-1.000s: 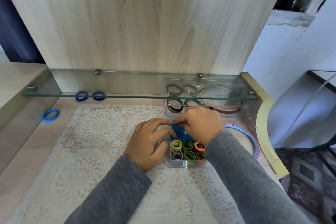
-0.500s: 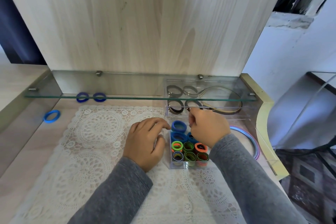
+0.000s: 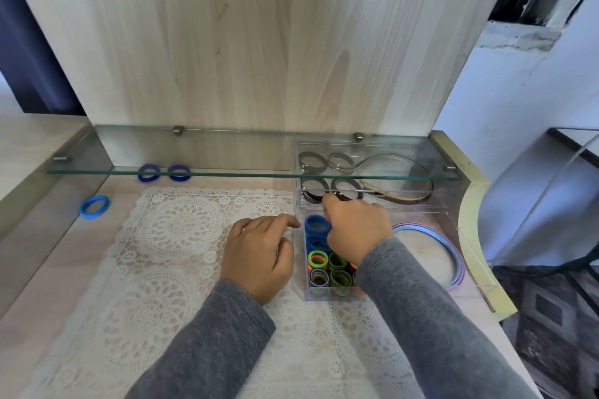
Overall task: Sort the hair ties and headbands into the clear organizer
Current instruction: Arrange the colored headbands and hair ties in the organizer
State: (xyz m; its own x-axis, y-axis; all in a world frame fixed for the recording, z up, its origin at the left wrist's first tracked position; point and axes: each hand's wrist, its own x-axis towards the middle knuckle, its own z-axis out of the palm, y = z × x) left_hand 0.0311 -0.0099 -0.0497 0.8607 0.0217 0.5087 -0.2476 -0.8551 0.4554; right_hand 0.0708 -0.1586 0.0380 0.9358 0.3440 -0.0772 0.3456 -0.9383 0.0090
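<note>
While right hand [image 3: 356, 230] hovers over clear organizer [image 3: 324, 296], fingers curled, hold undeterminable, left hand [image 3: 259, 256] rests slack, empty, on lace mat [image 3: 168, 236] beside it. Loose blue hair tie [image 3: 94, 207] lies near worktop's left edge, leftward of both hands; left hand nearer, judged better placed.

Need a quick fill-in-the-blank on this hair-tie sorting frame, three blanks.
The left hand rests on the white lace mat, ___ of the clear plastic organizer.
Below the glass shelf lie ___ dark blue round hair ties.
The pastel curved headbands lie to the ___ of the right hand.
Missing: left; two; right.
</note>
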